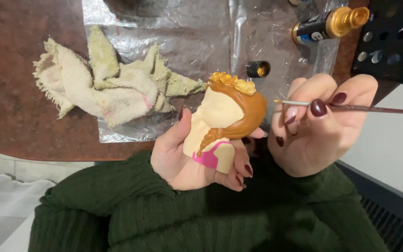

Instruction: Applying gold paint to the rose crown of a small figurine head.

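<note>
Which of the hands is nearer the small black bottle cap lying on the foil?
Right. The right hand is just right of the black bottle cap; the left hand is lower, holding the cream figurine bust.

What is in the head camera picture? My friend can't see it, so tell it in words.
A left hand holds a small cream figurine bust with golden-brown braided hair, while the right hand holds a thin paintbrush beside its head. Behind lie a stained rag, plastic sheeting and a gold-capped paint bottle.

Warm indoor light falls from above, glaring white on the crinkled plastic sheet (173, 28) beyond the figurine (225, 123); the figurine itself is sharp and evenly lit, while soft shadow pools just below it, over the dark green sleeves (164, 214)
</note>
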